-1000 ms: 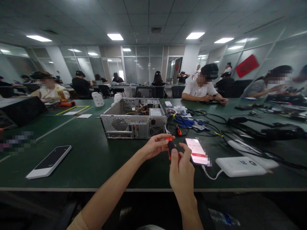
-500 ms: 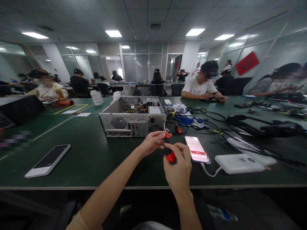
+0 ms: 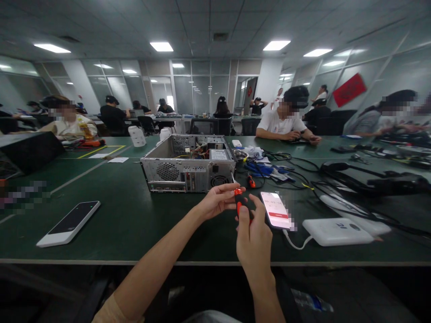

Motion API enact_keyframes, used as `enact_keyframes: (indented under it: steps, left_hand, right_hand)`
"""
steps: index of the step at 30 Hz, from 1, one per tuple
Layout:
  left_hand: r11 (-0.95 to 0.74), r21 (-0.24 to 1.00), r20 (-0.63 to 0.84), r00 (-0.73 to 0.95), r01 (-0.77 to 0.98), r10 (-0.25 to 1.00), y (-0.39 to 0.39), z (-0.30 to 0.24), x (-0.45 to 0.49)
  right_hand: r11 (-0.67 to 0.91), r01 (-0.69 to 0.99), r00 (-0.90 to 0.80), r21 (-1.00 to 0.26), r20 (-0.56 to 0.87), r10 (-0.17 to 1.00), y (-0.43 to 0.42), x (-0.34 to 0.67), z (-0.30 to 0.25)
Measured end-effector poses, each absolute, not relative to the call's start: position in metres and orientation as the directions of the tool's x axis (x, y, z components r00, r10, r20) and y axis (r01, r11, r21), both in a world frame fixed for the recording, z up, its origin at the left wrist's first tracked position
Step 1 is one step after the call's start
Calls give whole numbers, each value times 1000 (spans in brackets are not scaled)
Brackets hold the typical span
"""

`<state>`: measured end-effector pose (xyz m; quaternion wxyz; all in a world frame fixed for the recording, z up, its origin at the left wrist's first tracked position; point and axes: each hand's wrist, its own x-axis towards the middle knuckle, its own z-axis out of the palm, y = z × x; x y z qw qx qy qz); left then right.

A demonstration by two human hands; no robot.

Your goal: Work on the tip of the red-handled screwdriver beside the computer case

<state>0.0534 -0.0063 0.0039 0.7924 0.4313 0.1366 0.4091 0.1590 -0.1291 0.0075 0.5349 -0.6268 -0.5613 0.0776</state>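
Note:
A screwdriver (image 3: 238,193) with a red and black handle points away from me, its metal shaft reaching the right rear corner of an uncovered computer case (image 3: 202,175). My right hand (image 3: 255,235) grips the handle, thumb along it and index finger raised. At the front of the handle, the fingers of my left hand (image 3: 217,201) close around the collar and shaft. The case lies on its side, top open, with its back panel, fan grille and power supply toward me. Whether the tip sits in a screw is too small to tell.
A lit phone (image 3: 276,210) is cabled to a white power bank (image 3: 336,231) on the right. Behind lie a second red-black tool (image 3: 251,181), blue gloves (image 3: 266,169) and black cables. A white handheld device (image 3: 69,224) lies left. Co-workers sit across the table.
The screwdriver's handle has swung slightly right and tilted. My right hand has shifted right, its grip changing from fingertips at the handle's end to thumb along the handle.

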Motion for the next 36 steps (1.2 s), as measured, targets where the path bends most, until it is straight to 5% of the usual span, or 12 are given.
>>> enact_keyframes:
  steps: [9, 14, 25, 32, 36]
  left_hand:
    - [226, 834, 120, 565, -504, 817, -5, 3, 51]
    - [214, 823, 134, 547, -526, 827, -3, 3, 51]
    - [222, 813, 114, 521, -538, 846, -4, 5, 53]
    - [225, 820, 136, 561, -527, 817, -4, 1, 51]
    - [239, 812, 147, 584, -532, 799, -4, 2, 51]
  right_hand:
    - [287, 644, 401, -709, 632, 663, -122, 156, 7]
    - [400, 715, 298, -573, 768, 567, -120, 156, 7]
    - [465, 758, 133, -457, 807, 576, -116, 157, -6]
    - [416, 677, 257, -607, 725, 639, -124, 153, -3]
    - [220, 521, 370, -824, 451, 812, -127, 156, -1]
